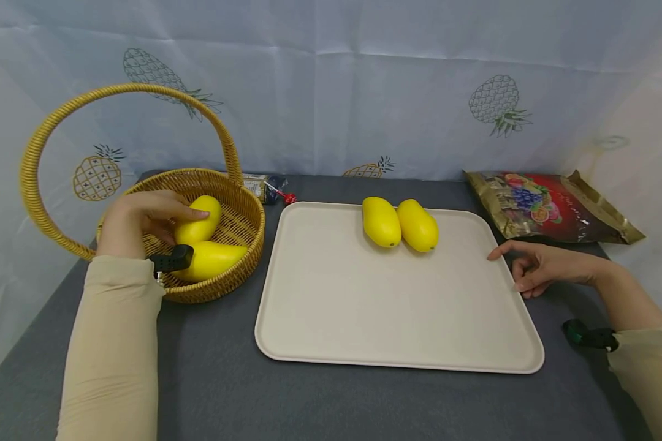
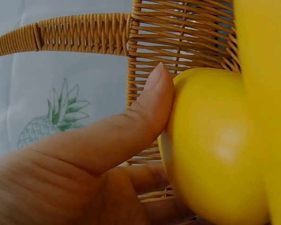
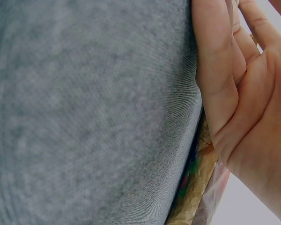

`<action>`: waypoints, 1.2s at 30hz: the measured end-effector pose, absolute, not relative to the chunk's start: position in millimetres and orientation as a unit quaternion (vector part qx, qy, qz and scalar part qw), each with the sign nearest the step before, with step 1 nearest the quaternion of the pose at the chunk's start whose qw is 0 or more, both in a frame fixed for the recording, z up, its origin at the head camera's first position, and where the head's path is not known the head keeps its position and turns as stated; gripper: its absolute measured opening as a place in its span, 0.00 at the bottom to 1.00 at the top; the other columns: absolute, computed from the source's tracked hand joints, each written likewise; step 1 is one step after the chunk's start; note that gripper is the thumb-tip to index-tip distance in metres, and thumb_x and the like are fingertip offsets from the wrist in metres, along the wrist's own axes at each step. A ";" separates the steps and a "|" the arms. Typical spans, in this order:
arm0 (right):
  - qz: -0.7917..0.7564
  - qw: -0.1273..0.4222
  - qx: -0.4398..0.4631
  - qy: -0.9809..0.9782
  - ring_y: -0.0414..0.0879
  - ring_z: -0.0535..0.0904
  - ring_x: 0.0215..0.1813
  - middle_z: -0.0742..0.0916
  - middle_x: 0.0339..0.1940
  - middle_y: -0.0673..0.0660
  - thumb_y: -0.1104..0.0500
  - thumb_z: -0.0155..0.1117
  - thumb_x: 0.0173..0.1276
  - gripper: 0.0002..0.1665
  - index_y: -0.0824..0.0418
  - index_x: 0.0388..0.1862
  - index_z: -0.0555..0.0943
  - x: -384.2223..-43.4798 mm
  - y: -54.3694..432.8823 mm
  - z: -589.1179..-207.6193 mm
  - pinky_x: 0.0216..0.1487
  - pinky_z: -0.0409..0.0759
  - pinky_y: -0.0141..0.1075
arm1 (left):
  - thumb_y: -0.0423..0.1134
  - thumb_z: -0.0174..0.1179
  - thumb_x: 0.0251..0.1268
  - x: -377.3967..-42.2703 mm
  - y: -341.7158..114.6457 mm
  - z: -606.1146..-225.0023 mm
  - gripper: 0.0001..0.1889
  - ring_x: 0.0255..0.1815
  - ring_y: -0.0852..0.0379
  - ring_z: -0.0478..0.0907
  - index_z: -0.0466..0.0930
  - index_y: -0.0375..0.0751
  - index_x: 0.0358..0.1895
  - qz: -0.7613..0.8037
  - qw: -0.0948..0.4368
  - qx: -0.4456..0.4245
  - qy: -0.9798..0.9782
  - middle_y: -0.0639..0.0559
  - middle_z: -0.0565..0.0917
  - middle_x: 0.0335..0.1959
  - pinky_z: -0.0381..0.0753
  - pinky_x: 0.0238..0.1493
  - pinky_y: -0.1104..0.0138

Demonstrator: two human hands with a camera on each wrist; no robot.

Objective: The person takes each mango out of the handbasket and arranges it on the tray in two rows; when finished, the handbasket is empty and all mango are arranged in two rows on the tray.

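Observation:
Inside the wicker basket (image 1: 237, 278), my left hand (image 1: 151, 214) grips a yellow mango (image 1: 201, 220); in the left wrist view the thumb (image 2: 154, 103) presses along its side, with the fingers partly hidden behind it. A second mango (image 1: 212, 260) lies nearer the basket's front rim and fills the right side of the left wrist view. Two more mangoes (image 1: 382, 223) (image 1: 418, 226) lie side by side near the back edge of a beige tray (image 1: 391, 306). At the tray's right edge, my right hand (image 1: 546, 266) rests with its index finger reaching over the rim.
A tall arched handle (image 1: 33, 165) rises over the basket. Behind the basket's right side lie a small packet (image 1: 256, 187) and a red-wrapped lollipop (image 1: 289, 198). A gold and red fruit-print bag (image 1: 551, 205) lies behind the right hand. A curtain stands along the back.

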State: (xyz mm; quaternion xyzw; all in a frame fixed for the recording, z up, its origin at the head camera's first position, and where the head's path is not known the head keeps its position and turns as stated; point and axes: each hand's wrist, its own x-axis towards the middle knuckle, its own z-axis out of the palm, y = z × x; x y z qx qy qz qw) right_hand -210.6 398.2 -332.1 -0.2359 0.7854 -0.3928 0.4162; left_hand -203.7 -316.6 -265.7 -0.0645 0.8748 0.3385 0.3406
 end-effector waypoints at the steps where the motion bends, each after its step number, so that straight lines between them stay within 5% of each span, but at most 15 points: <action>1: -0.392 0.416 -0.236 0.786 0.52 0.82 0.29 0.82 0.28 0.54 0.69 0.55 0.72 0.31 0.59 0.71 0.60 -210.5 398.0 -332.0 0.31 0.86 0.42 | 0.63 0.54 0.69 -203.7 -316.4 -266.1 0.47 0.53 0.48 0.77 0.51 0.23 0.71 0.339 0.341 -0.063 0.874 0.34 0.67 0.60 0.87 0.51 0.60; 7: -0.390 0.414 -0.232 0.789 0.53 0.82 0.29 0.82 0.28 0.53 0.68 0.56 0.71 0.31 0.58 0.71 0.61 -210.1 397.8 -331.6 0.32 0.87 0.42 | 0.64 0.54 0.68 -203.4 -313.1 -266.9 0.41 0.42 0.55 0.78 0.58 0.28 0.64 0.320 0.347 -0.071 0.879 0.44 0.72 0.48 0.86 0.47 0.62; 10: -0.389 0.414 -0.228 0.790 0.53 0.83 0.29 0.82 0.28 0.53 0.68 0.56 0.71 0.31 0.57 0.71 0.62 -209.9 398.1 -331.5 0.32 0.87 0.43 | 0.64 0.54 0.67 -202.7 -312.1 -266.7 0.49 0.52 0.44 0.77 0.47 0.26 0.74 0.322 0.351 -0.075 0.876 0.32 0.67 0.62 0.85 0.54 0.56; 14: -0.389 0.415 -0.223 0.792 0.52 0.83 0.30 0.82 0.28 0.53 0.68 0.56 0.71 0.31 0.56 0.71 0.62 -209.5 397.4 -330.6 0.33 0.87 0.43 | 0.63 0.56 0.67 -204.7 -311.3 -266.7 0.58 0.69 0.32 0.65 0.27 0.27 0.77 0.338 0.348 -0.067 0.872 0.24 0.46 0.76 0.80 0.63 0.49; 19: -0.387 0.415 -0.219 0.794 0.52 0.83 0.30 0.82 0.29 0.51 0.67 0.57 0.71 0.31 0.56 0.71 0.62 -208.9 396.6 -329.7 0.33 0.87 0.43 | 0.59 0.57 0.69 -208.8 -311.9 -267.1 0.53 0.64 0.36 0.69 0.32 0.31 0.78 0.381 0.299 -0.046 0.874 0.28 0.56 0.71 0.84 0.57 0.50; 29: -0.382 0.416 -0.218 0.796 0.53 0.83 0.30 0.82 0.29 0.53 0.67 0.57 0.71 0.31 0.56 0.71 0.62 -209.9 397.7 -329.8 0.34 0.88 0.44 | 0.52 0.53 0.74 -210.4 -301.2 -242.9 0.48 0.52 0.59 0.78 0.23 0.51 0.79 0.504 0.240 0.021 0.830 0.41 0.59 0.68 0.83 0.58 0.53; 36: -0.386 0.421 -0.221 0.791 0.53 0.82 0.30 0.82 0.29 0.54 0.68 0.56 0.72 0.31 0.56 0.71 0.61 -210.5 396.8 -330.4 0.32 0.86 0.42 | 0.46 0.54 0.74 -200.0 -267.5 -225.9 0.41 0.51 0.56 0.81 0.34 0.57 0.78 0.547 0.230 0.079 0.801 0.45 0.66 0.61 0.86 0.51 0.56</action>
